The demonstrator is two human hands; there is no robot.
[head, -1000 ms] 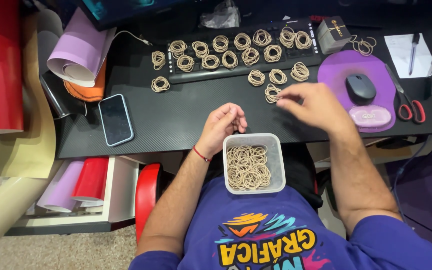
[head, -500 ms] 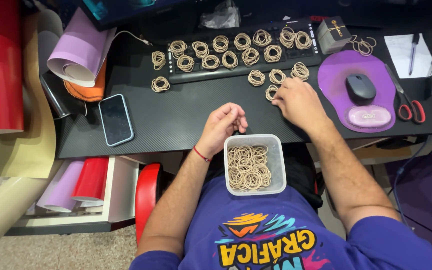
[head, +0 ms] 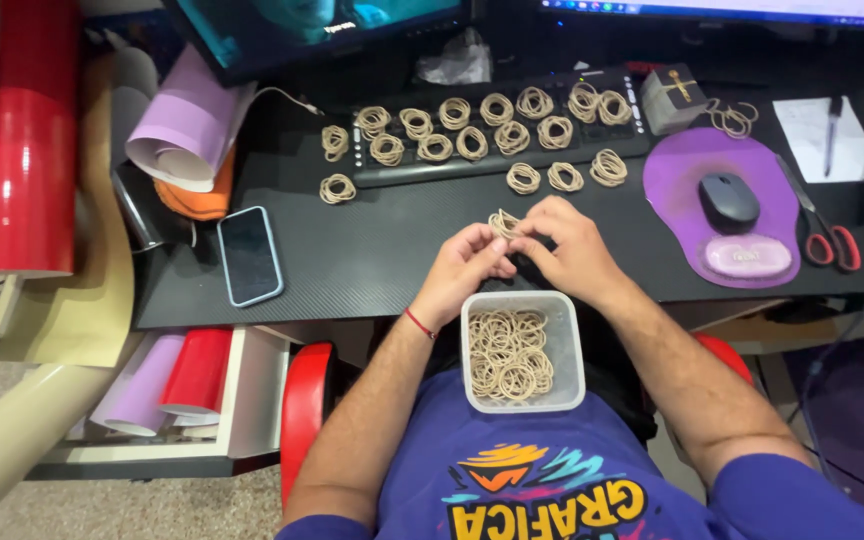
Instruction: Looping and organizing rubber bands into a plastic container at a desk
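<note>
Between your left hand [head: 462,272] and right hand [head: 567,250] you pinch a bundle of rubber bands [head: 503,222], tan and matt. The tub [head: 572,350] below looks like translucent, smooth plastic. Your desk top [head: 382,250] shows a black, fine woven texture. The phone [head: 249,255] screen is glossy glass.

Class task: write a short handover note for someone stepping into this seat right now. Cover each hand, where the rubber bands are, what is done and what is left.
Left hand and right hand: together above the desk, both pinching one small bundle of rubber bands.
Tub on the lap: loose bands, roughly half full.
Done: many bundles lie in rows on the keyboard and on the desk just in front of it, with a couple left of it.
Left: the bundle in hand is not laid down; the loose bands in the tub remain.
</note>
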